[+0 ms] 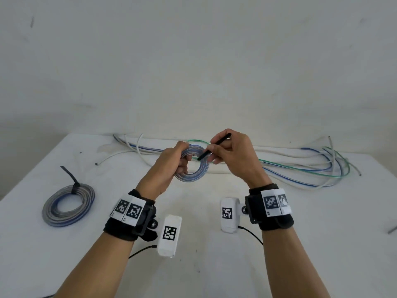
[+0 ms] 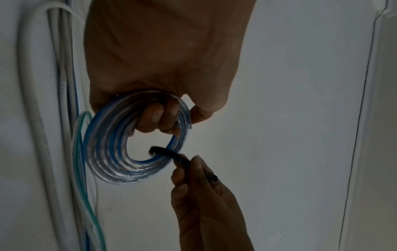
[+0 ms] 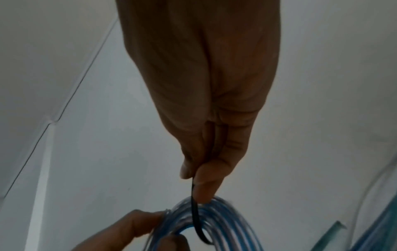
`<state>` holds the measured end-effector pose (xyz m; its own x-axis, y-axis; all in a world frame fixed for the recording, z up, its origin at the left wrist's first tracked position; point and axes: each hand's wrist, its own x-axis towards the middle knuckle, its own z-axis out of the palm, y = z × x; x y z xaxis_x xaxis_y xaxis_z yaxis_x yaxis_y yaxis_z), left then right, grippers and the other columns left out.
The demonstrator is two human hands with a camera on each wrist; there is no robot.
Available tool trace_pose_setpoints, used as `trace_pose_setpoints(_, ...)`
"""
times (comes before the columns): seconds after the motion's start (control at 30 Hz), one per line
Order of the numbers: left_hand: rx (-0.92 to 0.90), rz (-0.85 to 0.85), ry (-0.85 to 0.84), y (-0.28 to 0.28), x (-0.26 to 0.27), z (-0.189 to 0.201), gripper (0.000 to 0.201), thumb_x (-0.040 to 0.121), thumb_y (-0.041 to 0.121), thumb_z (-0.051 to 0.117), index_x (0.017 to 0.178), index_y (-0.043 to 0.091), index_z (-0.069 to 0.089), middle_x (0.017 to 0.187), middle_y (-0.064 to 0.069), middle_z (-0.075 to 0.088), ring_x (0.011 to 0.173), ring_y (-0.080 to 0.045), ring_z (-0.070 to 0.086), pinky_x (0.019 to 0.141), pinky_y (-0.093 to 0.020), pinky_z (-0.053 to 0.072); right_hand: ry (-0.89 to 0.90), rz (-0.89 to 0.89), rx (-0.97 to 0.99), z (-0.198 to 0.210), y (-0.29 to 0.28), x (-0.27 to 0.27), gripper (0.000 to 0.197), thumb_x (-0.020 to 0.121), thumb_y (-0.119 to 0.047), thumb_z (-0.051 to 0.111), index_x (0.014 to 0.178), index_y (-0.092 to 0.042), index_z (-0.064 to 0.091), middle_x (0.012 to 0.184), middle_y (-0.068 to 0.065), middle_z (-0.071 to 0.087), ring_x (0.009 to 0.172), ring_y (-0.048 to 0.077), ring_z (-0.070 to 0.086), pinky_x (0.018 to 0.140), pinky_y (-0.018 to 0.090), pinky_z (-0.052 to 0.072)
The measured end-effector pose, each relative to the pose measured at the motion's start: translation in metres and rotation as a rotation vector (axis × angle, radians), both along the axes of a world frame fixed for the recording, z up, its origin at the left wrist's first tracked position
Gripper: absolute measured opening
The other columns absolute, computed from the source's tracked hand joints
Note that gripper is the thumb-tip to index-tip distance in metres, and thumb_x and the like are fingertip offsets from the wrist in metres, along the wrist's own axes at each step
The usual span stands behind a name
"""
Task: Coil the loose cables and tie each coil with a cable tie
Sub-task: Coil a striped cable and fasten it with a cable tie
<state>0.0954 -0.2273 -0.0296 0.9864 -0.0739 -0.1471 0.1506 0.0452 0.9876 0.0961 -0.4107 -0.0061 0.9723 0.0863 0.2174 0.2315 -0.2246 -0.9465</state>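
Left hand [image 1: 171, 162] grips the blue-and-clear cable coil [image 1: 191, 163]; right hand [image 1: 231, 153] pinches a black cable tie [image 1: 214, 146] entering its centre. Any slackening there would probably let the loops spring apart

the head view looks forward and down from above onto the desk [image 1: 279, 244], taking in both forearms. each wrist view sits very close behind its own hand, facing along the fingers. all three views share the blue-striped coil [image 1: 194, 168] [image 2: 120, 152] [image 3: 217, 219] and black cable tie [image 1: 212, 147] [image 2: 169, 153] [image 3: 196, 217].
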Motion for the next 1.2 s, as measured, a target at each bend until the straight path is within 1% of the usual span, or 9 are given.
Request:
trace_pose_setpoints(0.13, 0.020, -0.020, -0.009, 0.004, 0.001, 0.001, 0.037, 0.088, 0.043, 0.053, 0.070, 0.011, 0.059, 0.066, -0.005, 0.038, 0.047, -0.013, 0.029, 0.062, -0.033, 0.031, -0.086, -0.063, 0.013, -0.003, 0.004, -0.004, 0.016, 0.083, 0.001, 0.080, 0.091, -0.002, 0.066, 0.070, 0.014, 0.075, 0.063, 0.029, 0.074, 0.062, 0.030, 0.061)
trace_pose_setpoints(0.2, 0.025, -0.043, -0.015, 0.004, 0.000, 0.001, 0.038, 0.097, 0.036, 0.051, 0.073, 0.009, 0.061, 0.063, -0.002, 0.043, 0.047, -0.012, 0.031, 0.061, -0.030, 0.036, -0.087, -0.032, 0.081, -0.005, 0.009, -0.007, 0.018, 0.082, 0.003, 0.079, 0.095, 0.002, 0.066, 0.074, 0.015, 0.075, 0.066, 0.029, 0.076, 0.065, 0.029, 0.062)
trace_pose_setpoints(0.27, 0.034, -0.063, 0.000, 0.006, 0.001, 0.000, 0.040, 0.103, 0.031, 0.048, 0.076, 0.006, 0.064, 0.055, 0.003, 0.046, 0.050, -0.013, 0.037, 0.071, -0.035, 0.045, -0.112, 0.003, 0.069, -0.007, 0.011, -0.006, 0.016, 0.082, 0.005, 0.079, 0.093, 0.002, 0.068, 0.075, 0.013, 0.075, 0.069, 0.029, 0.076, 0.068, 0.031, 0.062)
trace_pose_setpoints(0.37, 0.024, -0.098, 0.000, 0.014, 0.004, -0.002, 0.038, 0.104, 0.031, 0.052, 0.085, 0.005, 0.073, 0.065, -0.004, 0.055, 0.060, -0.016, 0.048, 0.080, -0.040, 0.044, -0.155, 0.072, -0.036, -0.012, 0.008, -0.003, 0.011, 0.082, 0.005, 0.079, 0.087, -0.003, 0.074, 0.082, 0.008, 0.078, 0.080, 0.026, 0.076, 0.081, 0.039, 0.062)
trace_pose_setpoints(0.47, -0.005, -0.131, -0.004, 0.017, 0.005, -0.001, 0.037, 0.106, 0.029, 0.048, 0.088, 0.006, 0.072, 0.060, 0.002, 0.052, 0.059, -0.014, 0.041, 0.085, -0.041, 0.046, -0.154, 0.104, -0.083, -0.016, 0.004, -0.002, 0.011, 0.084, 0.004, 0.077, 0.089, -0.006, 0.078, 0.088, 0.005, 0.079, 0.088, 0.023, 0.076, 0.089, 0.042, 0.059)
trace_pose_setpoints(0.6, 0.013, -0.143, 0.022, 0.016, 0.003, 0.002, 0.041, 0.109, 0.027, 0.040, 0.082, 0.007, 0.064, 0.049, 0.009, 0.040, 0.053, -0.013, 0.030, 0.085, -0.039, 0.046, -0.166, 0.109, -0.081, -0.018, 0.006, -0.003, 0.013, 0.085, 0.003, 0.077, 0.089, -0.008, 0.079, 0.089, 0.006, 0.079, 0.088, 0.023, 0.076, 0.090, 0.043, 0.059)
trace_pose_setpoints(0.93, -0.013, -0.123, 0.043, 0.022, 0.009, -0.004, 0.041, 0.107, 0.028, 0.041, 0.082, 0.002, 0.061, 0.053, 0.004, 0.026, 0.047, -0.013, 0.026, 0.074, -0.033, 0.045, -0.250, 0.119, -0.077, -0.028, 0.016, -0.002, 0.013, 0.083, 0.009, 0.076, 0.092, 0.000, 0.079, 0.095, 0.008, 0.078, 0.090, 0.017, 0.075, 0.086, 0.028, 0.059)
trace_pose_setpoints(1.03, -0.038, -0.130, 0.050, 0.023, 0.008, -0.003, 0.039, 0.107, 0.027, 0.040, 0.081, 0.005, 0.062, 0.055, 0.003, 0.024, 0.049, -0.014, 0.024, 0.073, -0.034, 0.046, -0.267, 0.114, -0.076, -0.029, 0.018, -0.002, 0.014, 0.083, 0.010, 0.076, 0.092, 0.000, 0.079, 0.095, 0.008, 0.077, 0.090, 0.013, 0.075, 0.083, 0.022, 0.058)
trace_pose_setpoints(1.2, -0.053, -0.131, 0.043, 0.025, 0.007, -0.002, 0.033, 0.107, 0.023, 0.042, 0.080, 0.011, 0.057, 0.056, 0.004, 0.025, 0.053, -0.014, 0.023, 0.071, -0.032, 0.044, -0.276, 0.107, -0.100, -0.029, 0.019, -0.004, 0.014, 0.083, 0.009, 0.076, 0.092, -0.002, 0.080, 0.095, 0.004, 0.077, 0.090, 0.010, 0.074, 0.083, 0.020, 0.057)
